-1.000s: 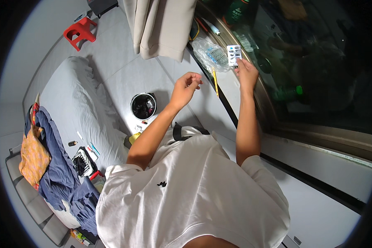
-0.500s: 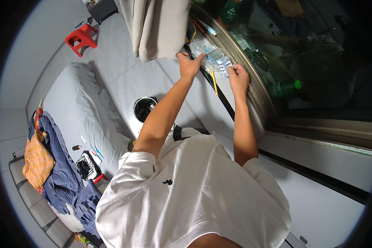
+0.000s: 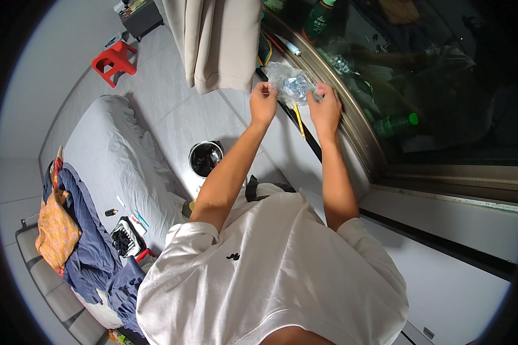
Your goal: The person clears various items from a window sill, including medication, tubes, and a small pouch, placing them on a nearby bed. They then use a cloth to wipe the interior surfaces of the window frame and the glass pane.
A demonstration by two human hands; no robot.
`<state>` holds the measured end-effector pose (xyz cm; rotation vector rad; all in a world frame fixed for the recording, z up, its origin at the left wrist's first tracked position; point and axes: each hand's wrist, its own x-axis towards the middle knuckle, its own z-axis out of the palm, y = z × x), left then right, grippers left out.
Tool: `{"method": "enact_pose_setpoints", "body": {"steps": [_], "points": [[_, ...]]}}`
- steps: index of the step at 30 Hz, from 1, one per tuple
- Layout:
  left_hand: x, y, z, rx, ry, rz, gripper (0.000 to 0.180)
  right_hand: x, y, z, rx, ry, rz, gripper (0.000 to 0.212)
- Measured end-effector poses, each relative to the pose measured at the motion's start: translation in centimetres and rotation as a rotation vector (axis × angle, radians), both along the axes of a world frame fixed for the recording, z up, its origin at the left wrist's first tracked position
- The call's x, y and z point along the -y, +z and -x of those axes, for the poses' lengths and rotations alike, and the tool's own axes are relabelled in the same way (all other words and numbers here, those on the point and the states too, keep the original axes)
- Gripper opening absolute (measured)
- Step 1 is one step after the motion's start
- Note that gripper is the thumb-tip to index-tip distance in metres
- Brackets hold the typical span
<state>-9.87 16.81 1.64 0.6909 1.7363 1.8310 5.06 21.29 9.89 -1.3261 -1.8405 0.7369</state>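
Note:
A clear plastic bag point(image 3: 280, 73) sits on the white window ledge, with silvery blister packs point(image 3: 296, 86) showing inside it. My left hand point(image 3: 263, 104) is closed, its thumb and fingertips pinching the bag's left edge. On the other side, my right hand point(image 3: 326, 108) has its fingers bent in a pinch at the bag's right edge. Just below the bag, a thin yellow strip point(image 3: 299, 121) lies across the ledge's dark edge.
A beige curtain point(image 3: 227, 52) hangs left of the ledge; the window frame point(image 3: 351, 118) runs along the right. Below stands a round bin point(image 3: 205, 159) with a black liner. Farther left are a sheet-covered bed point(image 3: 106, 149) and a red stool point(image 3: 114, 62).
The blister pack that my right hand held is now inside the bag. My left hand has drawn down slightly, and both hands have moved to the bag's edges.

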Motion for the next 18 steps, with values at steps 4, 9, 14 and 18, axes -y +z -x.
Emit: {"method": "enact_pose_setpoints", "body": {"steps": [4, 9, 14, 18], "points": [[0.1, 1.1, -0.1, -0.102, -0.036, -0.006, 0.017, 3.0, 0.5, -0.6, 0.272, 0.104, -0.017, 0.036], [-0.1, 3.5, 0.0, -0.532, 0.009, 0.044, 0.033, 3.6, -2.5, -2.4, 0.297, 0.169, 0.048, 0.030], [-0.3, 3.9, 0.5, -0.756, -0.025, 0.039, 0.053, 4.6, -1.1, -3.3, 0.329, 0.153, 0.138, 0.025], [-0.9, 5.2, -0.1, -0.824, -0.079, 0.067, 0.074, 5.2, 1.3, -4.6, 0.324, 0.061, 0.103, 0.023]]}}
